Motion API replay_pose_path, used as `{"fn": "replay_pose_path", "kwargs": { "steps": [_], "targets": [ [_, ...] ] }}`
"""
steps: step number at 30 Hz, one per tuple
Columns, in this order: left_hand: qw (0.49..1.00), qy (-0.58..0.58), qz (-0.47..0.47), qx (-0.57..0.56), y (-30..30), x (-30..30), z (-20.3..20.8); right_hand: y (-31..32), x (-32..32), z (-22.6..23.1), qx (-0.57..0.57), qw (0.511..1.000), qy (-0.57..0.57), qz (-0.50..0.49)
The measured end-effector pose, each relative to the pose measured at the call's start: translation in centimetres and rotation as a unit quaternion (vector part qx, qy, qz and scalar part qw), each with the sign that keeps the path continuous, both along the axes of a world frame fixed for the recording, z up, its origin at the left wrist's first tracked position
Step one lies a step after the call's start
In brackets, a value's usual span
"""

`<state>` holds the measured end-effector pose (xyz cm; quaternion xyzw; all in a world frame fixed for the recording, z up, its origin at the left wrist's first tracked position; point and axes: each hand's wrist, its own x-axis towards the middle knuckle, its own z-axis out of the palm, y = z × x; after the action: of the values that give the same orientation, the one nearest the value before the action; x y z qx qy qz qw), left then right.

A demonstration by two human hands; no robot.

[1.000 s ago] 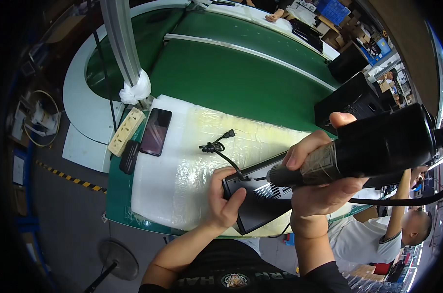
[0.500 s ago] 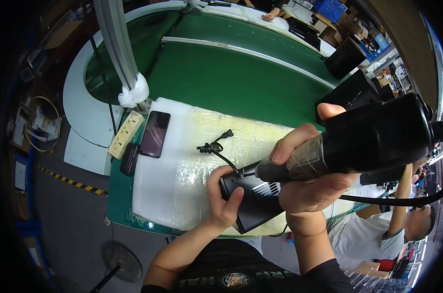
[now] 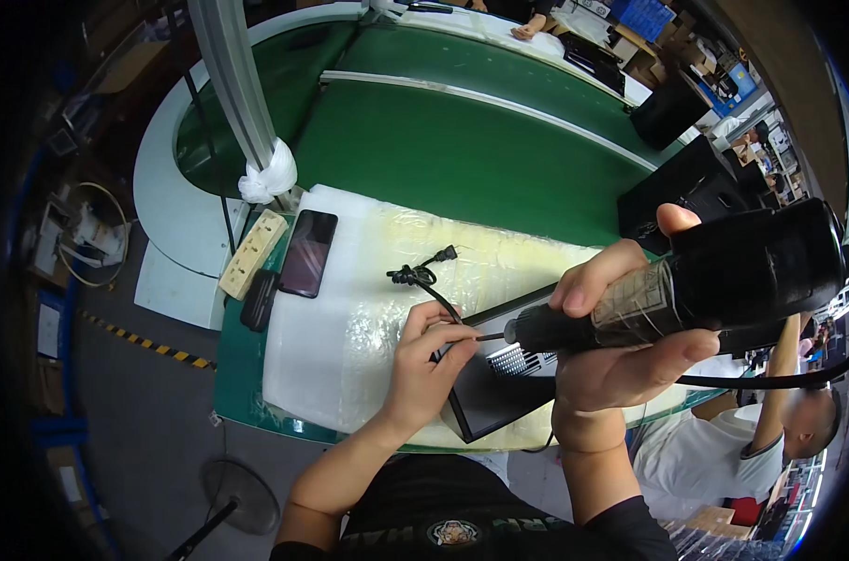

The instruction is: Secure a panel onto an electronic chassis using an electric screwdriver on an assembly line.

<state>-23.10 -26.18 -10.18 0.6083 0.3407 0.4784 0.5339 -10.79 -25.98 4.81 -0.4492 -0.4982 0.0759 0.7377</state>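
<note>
My right hand (image 3: 597, 374) is wrapped round a black electric screwdriver (image 3: 752, 262), its body banded with clear tape. The driver lies nearly level and its thin bit (image 3: 492, 337) points left. At the bit's tip, the thumb and fingers of my left hand (image 3: 429, 365) are pinched together; whatever is between them is too small to make out. Beneath both hands rests a black box-shaped device (image 3: 499, 402) with a slotted vent (image 3: 518, 360). From its far left corner runs a black power cord (image 3: 413, 274), bundled, with a two-pin plug (image 3: 446, 253).
A white foam sheet (image 3: 303, 374) covers the work surface. On the left lie a phone (image 3: 309, 252), a cream power strip (image 3: 253, 254) and a black case (image 3: 259, 301). Beyond is a green conveyor belt (image 3: 462, 150) with black boxes (image 3: 682, 192) at right. Another person (image 3: 724, 449) is at right.
My left hand has left its grip on the device's edge and brought its fingertips to the driver's bit. The screwdriver has shifted slightly right, showing more of the bit.
</note>
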Motion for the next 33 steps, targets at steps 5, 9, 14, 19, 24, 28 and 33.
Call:
{"fn": "replay_pose_path", "kwargs": {
  "steps": [5, 9, 14, 19, 24, 28, 33],
  "targets": [
    [0.999, 0.017, 0.017, 0.028, -0.3, 0.2, 0.3, -0.6, 0.4, 0.2, -0.006, 1.000, 0.011, -0.003],
    [0.998, 0.039, 0.027, 0.044, -0.4, 0.0, 0.0, -1.1, 0.3, 0.1, -0.037, 0.999, -0.003, 0.012],
    [0.999, 0.037, 0.007, 0.037, -0.2, -0.1, 0.6, -1.7, 0.3, 0.3, -0.095, 0.995, -0.038, 0.018],
    [0.996, 0.064, 0.001, 0.058, 0.0, -0.3, 0.8, -2.1, 0.9, 0.6, -0.087, 0.995, -0.025, 0.051],
    [0.996, 0.063, 0.006, 0.064, -0.2, 0.0, 0.8, -2.0, 0.6, 0.8, -0.073, 0.997, -0.018, 0.021],
    [0.993, 0.076, 0.012, 0.091, -0.3, -0.2, 0.4, -1.7, 0.3, 0.1, -0.057, 0.998, -0.019, 0.021],
    [0.998, -0.021, 0.056, 0.020, -1.1, 0.9, -0.9, -0.7, 0.2, 0.2, -0.021, 0.999, -0.036, 0.004]
  ]
}}
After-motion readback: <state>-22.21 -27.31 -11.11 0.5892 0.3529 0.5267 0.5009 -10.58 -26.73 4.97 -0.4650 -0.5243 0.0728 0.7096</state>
